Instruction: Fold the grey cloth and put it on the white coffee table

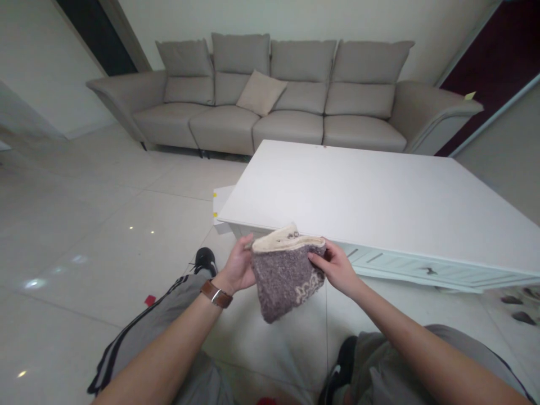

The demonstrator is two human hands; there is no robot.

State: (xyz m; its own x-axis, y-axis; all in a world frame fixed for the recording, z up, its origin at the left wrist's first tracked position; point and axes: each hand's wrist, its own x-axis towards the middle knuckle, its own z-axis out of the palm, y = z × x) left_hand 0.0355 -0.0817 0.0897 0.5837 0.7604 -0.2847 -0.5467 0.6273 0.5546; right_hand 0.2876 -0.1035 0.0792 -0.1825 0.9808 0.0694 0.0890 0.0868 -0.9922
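A folded towel (284, 281), mottled purple-brown with a cream pattern near its lower right corner and cream inner layers at the top, hangs in front of me. My left hand (240, 269) grips its left edge, the fingers partly hidden behind the cloth. On the opposite side, my right hand (337, 267) pinches the upper right corner, thumb on the front face. The folded layers gape slightly along the top. Both hands are just short of the near edge of a white coffee table (358, 194).
Beyond the table stands a long grey-beige sofa (291, 124) with a beige cushion (261, 93) on it. The table has a drawer with a dark handle (429, 271). A red scrap (150, 300) lies on the tiled floor (105, 225) to my left.
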